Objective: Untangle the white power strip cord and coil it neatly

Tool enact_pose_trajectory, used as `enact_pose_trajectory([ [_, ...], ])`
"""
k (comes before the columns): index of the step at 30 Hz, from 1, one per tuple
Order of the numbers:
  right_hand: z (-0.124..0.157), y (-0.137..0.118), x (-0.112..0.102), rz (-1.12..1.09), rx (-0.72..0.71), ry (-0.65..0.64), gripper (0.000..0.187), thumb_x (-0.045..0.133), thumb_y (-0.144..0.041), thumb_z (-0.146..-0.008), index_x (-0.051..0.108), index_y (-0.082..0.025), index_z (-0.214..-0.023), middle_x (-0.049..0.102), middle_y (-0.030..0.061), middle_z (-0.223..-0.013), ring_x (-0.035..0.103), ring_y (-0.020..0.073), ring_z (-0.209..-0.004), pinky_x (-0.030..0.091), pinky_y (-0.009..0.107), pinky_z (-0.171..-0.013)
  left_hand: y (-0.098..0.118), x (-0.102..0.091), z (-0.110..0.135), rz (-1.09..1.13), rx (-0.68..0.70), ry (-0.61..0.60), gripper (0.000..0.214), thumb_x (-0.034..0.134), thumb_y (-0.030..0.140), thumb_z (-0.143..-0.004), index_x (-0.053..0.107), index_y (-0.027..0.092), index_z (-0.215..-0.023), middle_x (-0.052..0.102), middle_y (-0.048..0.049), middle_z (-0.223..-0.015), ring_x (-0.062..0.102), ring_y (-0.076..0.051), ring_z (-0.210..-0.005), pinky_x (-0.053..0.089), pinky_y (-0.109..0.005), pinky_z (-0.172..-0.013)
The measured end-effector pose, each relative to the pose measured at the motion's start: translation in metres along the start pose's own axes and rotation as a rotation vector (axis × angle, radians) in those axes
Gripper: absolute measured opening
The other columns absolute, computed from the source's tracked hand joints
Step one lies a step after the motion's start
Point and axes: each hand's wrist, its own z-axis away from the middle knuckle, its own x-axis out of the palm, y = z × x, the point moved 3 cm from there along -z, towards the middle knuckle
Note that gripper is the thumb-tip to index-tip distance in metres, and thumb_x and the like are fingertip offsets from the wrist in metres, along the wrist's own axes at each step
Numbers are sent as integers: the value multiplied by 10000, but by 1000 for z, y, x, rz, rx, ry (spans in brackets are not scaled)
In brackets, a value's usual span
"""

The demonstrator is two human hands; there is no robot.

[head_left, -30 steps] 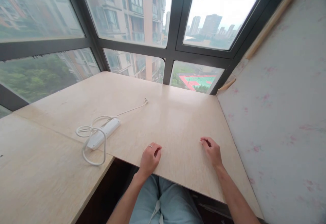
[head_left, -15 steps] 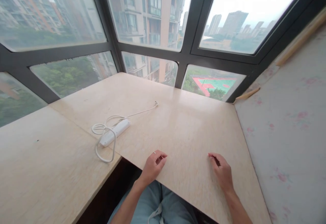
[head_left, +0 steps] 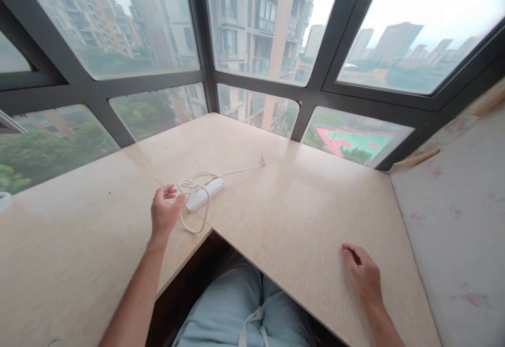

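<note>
A white power strip (head_left: 205,194) lies on the pale marbled tabletop (head_left: 284,221), its white cord (head_left: 195,230) looped over and around it. The cord runs off to the right and ends in a plug (head_left: 262,162). My left hand (head_left: 168,210) is just left of the strip, close to the cord loops, its thumb and fingers apart and nothing held. Whether it touches the cord I cannot tell. Over on the right, my right hand (head_left: 363,273) rests by the tabletop with its fingers curled against the thumb, holding nothing visible.
Dark window frames (head_left: 209,76) enclose the back and left of the tabletop. A wall with flowered paper (head_left: 453,252) bounds the right, its edging peeling near the corner. Between the two table sections is a dark gap (head_left: 185,284) above my lap. A white object (head_left: 4,201) shows at the far left.
My left hand has moved left from the front edge to beside the power strip, and its fingers have parted. My right hand keeps its pose. The view has turned left.
</note>
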Motion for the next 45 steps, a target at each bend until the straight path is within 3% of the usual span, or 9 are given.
enact_pose_trajectory([
  [4,-1,-2,0,20,-11,10,382,499,-478,-743,691,-170,-864,722,147,-960,646,287,-879,493,408,-837,-36,19,-25,-233,-67,-385,937,810,447,-557,405,102,-1329,582,-208,-1269,560,-312,-1199,462,-396,-975],
  [7,-1,-5,-1,32,-18,18,392,498,-480,-728,693,-165,-858,722,155,-960,649,288,-865,493,413,-838,-43,38,-19,-352,-11,-568,934,823,457,-557,404,119,-1321,622,-183,-1220,610,-308,-1128,486,-368,-914],
  [13,-2,-5,-1,38,-9,30,402,490,-469,-717,694,-157,-867,723,162,-963,653,287,-869,494,410,-838,-28,52,-3,-526,100,-485,493,702,423,-693,615,124,-1074,707,-163,-991,663,-315,-985,488,-322,-801],
  [18,-4,-2,1,30,-40,47,377,492,-456,-724,694,-166,-852,726,159,-948,654,276,-848,494,401,-824,-6,52,12,-365,158,-382,469,656,510,-711,664,125,-978,709,-127,-941,666,-283,-911,497,-333,-785],
  [23,-5,-1,3,8,-70,86,347,484,-441,-729,688,-176,-824,726,145,-920,649,263,-842,487,401,-832,34,66,50,-99,329,-354,416,717,457,-679,658,140,-943,693,-106,-921,657,-270,-907,511,-368,-827],
  [30,3,-6,3,-69,-26,138,310,482,-394,-738,680,-172,-825,724,137,-909,644,246,-845,484,398,-833,95,110,134,236,495,-392,439,749,359,-689,625,174,-1067,671,-99,-1026,638,-261,-978,514,-397,-868],
  [36,6,-9,2,-119,-2,158,269,502,-362,-741,679,-177,-823,725,124,-889,642,241,-825,490,392,-815,117,148,201,306,522,-486,405,744,339,-714,601,166,-1051,649,-89,-960,623,-254,-924,517,-394,-818],
  [40,7,-9,2,-140,4,161,271,506,-361,-760,684,-171,-833,723,121,-897,640,244,-836,493,390,-814,125,159,222,265,664,-572,376,726,309,-748,589,175,-1072,636,-79,-945,597,-250,-924,505,-393,-822],
  [45,10,-7,1,-160,29,143,268,500,-355,-806,680,-167,-871,718,116,-925,635,243,-877,484,389,-843,133,163,222,272,789,-720,321,698,279,-782,590,196,-1073,641,-84,-1009,585,-242,-988,496,-387,-870],
])
